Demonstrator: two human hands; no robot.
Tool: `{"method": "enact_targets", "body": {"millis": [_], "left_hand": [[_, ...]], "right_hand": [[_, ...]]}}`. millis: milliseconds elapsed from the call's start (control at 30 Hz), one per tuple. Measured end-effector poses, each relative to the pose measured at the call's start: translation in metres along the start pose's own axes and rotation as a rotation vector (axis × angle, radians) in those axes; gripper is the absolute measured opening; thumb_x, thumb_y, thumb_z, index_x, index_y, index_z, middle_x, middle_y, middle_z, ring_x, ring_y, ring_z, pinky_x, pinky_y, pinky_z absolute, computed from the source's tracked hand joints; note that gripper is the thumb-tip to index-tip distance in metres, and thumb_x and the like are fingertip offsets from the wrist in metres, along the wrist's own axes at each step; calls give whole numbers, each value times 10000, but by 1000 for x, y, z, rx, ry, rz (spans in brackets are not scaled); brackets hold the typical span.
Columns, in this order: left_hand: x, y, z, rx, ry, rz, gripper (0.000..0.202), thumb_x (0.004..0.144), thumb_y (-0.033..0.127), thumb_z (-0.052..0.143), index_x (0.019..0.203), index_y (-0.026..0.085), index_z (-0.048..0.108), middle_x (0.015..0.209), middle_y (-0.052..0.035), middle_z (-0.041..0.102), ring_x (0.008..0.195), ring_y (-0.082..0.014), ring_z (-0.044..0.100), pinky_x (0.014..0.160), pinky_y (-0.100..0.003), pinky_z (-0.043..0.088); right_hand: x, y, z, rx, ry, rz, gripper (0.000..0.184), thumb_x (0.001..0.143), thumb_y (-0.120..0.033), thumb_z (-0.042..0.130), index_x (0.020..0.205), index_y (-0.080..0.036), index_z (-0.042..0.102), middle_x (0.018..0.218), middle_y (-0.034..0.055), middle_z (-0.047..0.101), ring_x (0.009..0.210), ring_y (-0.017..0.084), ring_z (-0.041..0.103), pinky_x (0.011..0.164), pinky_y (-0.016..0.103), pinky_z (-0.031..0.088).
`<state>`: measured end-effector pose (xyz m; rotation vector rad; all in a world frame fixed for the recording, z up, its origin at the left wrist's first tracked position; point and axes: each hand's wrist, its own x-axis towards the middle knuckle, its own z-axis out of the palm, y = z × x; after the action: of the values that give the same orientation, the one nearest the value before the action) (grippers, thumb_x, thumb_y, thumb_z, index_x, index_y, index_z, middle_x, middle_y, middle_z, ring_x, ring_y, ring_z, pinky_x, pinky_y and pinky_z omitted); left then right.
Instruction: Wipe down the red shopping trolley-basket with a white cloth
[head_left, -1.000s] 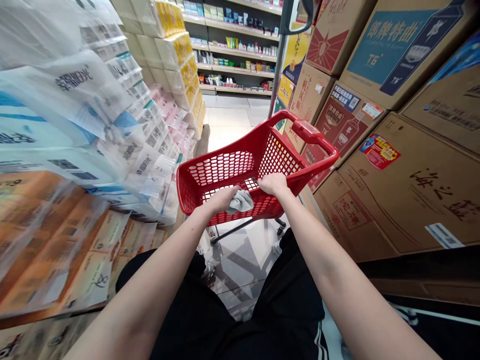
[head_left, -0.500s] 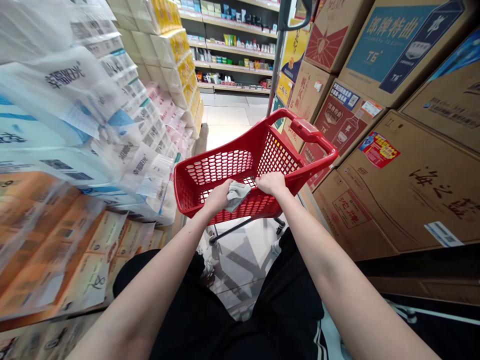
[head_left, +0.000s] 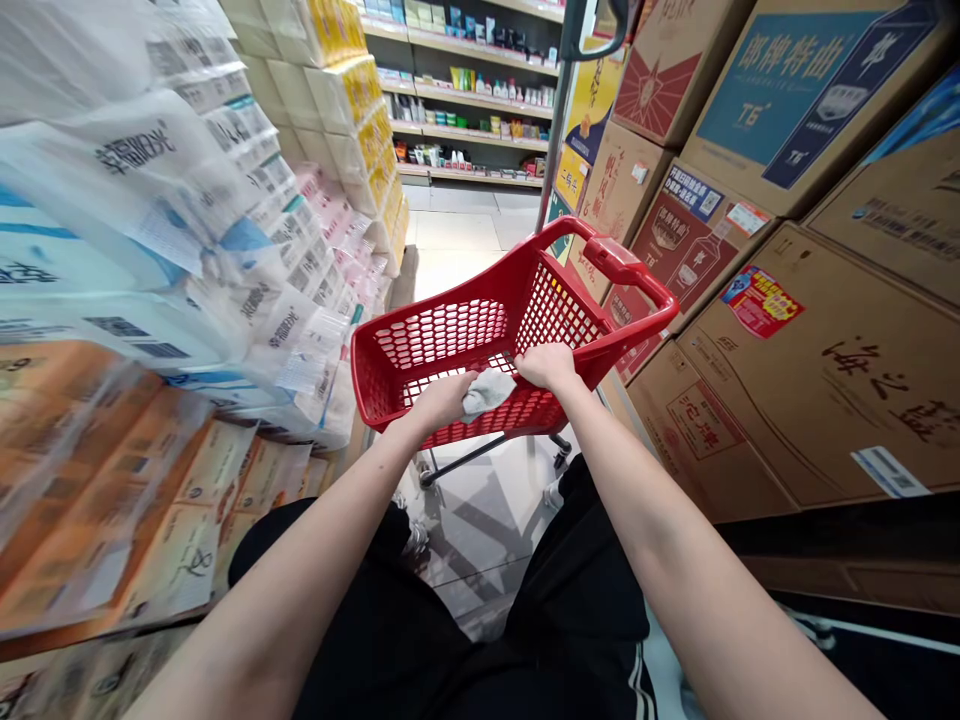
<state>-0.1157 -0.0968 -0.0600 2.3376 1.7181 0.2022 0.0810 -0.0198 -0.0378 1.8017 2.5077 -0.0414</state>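
The left hand (head_left: 442, 400) is closed over a crumpled grey cloth (head_left: 489, 392), pressing it onto the near rim of a red plastic shopping basket (head_left: 559, 312) mounted on a wheeled frame. The right hand (head_left: 546, 366) grips that same rim just beside the cloth, its fingers curled over the edge. The basket sits directly ahead of the hands, its raised handle (head_left: 626, 266) at about 1 o'clock. At 9 o'clock, plastic-wrapped tissue packs (head_left: 150, 220) stand stacked high, while printed cardboard liquor cartons (head_left: 817, 370) fill 3 o'clock. At 12 o'clock, beyond a tiled floor (head_left: 454, 270), store shelves (head_left: 472, 110) hold small boxed and bottled goods.
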Motion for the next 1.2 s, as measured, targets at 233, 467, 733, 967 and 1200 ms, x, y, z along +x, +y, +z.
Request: {"method": "enact_targets", "body": {"millis": [233,467,733,967,1200], "left_hand": [[-7,14,6,239,134,75,206,853,104,350,971,180,500,944,-84,599,881,-201,581,721,-298,437],[-7,21,6,316,196,78,196,886,129,315,938,168,500,926,-98,581,879,-216,549,748,-335,440],[-5,15,7,306,184,92,192,852,105,361,951,168,514,926,-93,585,872,-216,555,709,-326,432],[-7,10,15,386,285,96,235,895,152,313,936,142,544,901,-116,568,853,-235,523,709,-353,393],[-27,0,23,387,366,133,382,938,228,253,1250,159,463,1003,-134,575,959,-264,489,809,-401,347]], "right_hand": [[-4,1,-2,-17,-16,19,514,901,-423,254,982,-200,710,1035,111,687,982,253,613,806,344,406],[-6,-1,-4,-14,-11,25,510,908,-400,252,983,-189,710,1038,115,686,988,243,613,815,336,404],[-9,-4,-9,-8,1,34,551,929,-425,229,969,-173,718,1032,127,689,1002,245,615,831,337,408],[-9,-8,-10,-2,-9,17,546,938,-411,228,979,-166,714,1053,124,683,1007,221,611,839,310,403],[-7,-6,-7,5,25,18,550,929,-438,242,950,-168,721,1008,117,695,974,234,622,822,320,411]]}}
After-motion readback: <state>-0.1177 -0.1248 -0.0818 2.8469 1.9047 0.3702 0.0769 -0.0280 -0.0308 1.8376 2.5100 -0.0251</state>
